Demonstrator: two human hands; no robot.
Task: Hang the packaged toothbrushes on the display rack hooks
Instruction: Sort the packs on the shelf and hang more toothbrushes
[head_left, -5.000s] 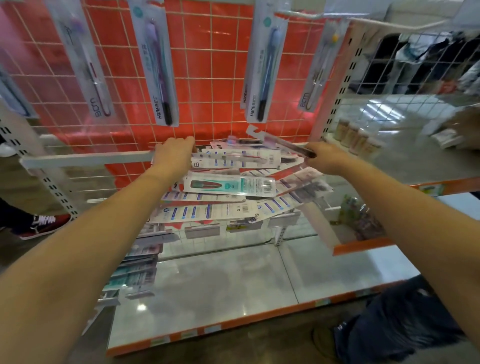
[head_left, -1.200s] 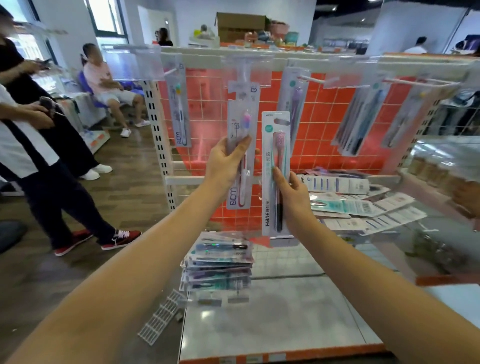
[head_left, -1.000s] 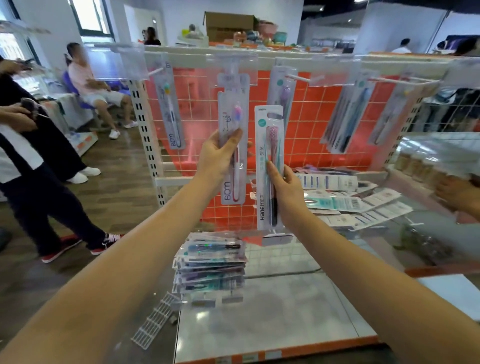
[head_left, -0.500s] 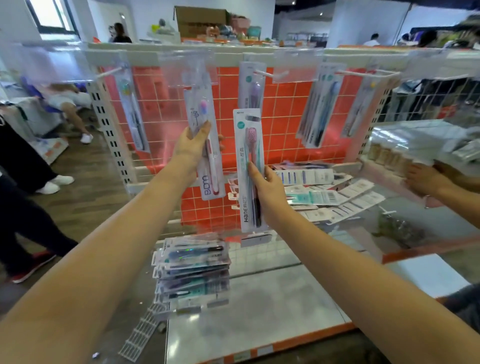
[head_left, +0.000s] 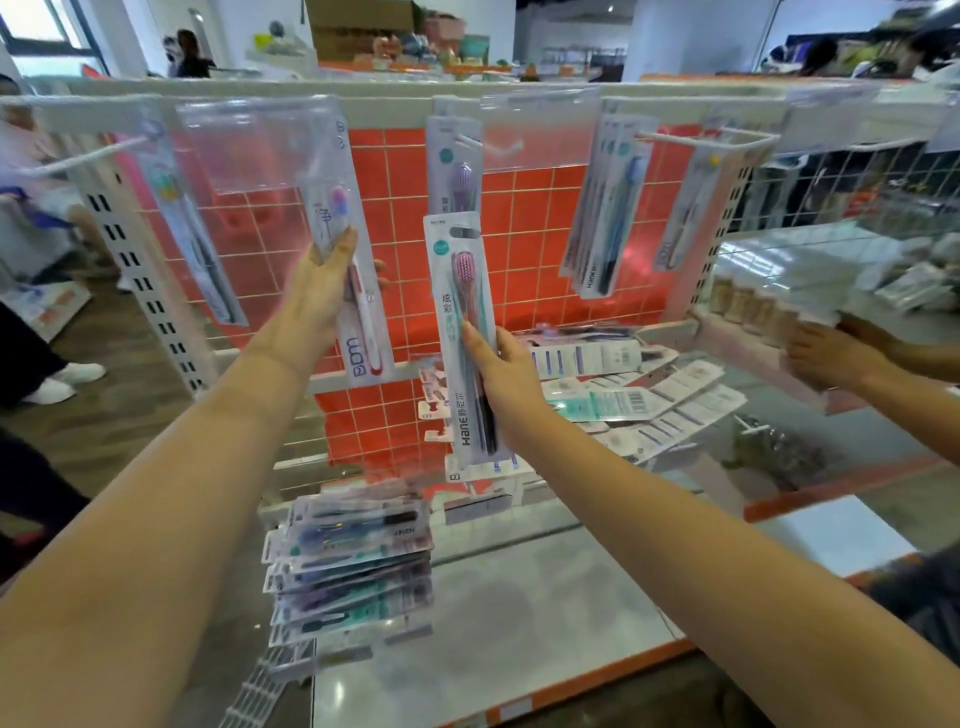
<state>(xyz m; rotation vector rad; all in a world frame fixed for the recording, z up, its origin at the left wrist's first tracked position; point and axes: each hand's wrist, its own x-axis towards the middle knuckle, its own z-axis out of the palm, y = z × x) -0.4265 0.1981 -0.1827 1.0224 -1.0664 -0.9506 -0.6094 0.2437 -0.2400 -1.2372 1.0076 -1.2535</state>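
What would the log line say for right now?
left hand: holds white pack | right hand: holds teal pack | neither on hook yet

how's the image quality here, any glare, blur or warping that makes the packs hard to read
Head view: wide-angle warping bows the white top rail and stretches both forearms; glare whitens the clear plastic label holders and the glossy grey shelf base; the far right edge smears with blur; the white bom-branded pack in the left hand and the teal Hane-branded pack in the right hand stay readable.
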